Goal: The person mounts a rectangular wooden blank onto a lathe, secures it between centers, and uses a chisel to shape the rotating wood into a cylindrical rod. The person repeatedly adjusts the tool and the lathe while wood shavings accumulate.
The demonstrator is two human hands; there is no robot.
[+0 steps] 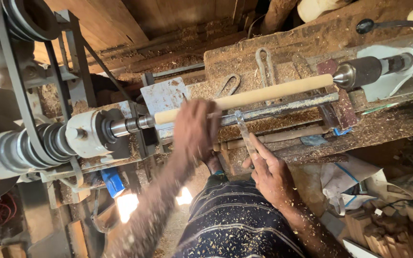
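Observation:
A pale round wooden rod is mounted on a wood lathe between the headstock spindle and the dark tailstock centre. My left hand, blurred with motion, lies over the rod's left part near the spindle. My right hand grips a long metal turning chisel, whose tip rests on the metal tool rest and points up at the rod. Sawdust covers both forearms.
A belt and stepped pulley sit at the left. Metal U-shaped pieces lie on the sawdust-covered bench behind the rod. Small wooden blocks are stacked at the lower right, next to crumpled paper. A blue object hangs under the headstock.

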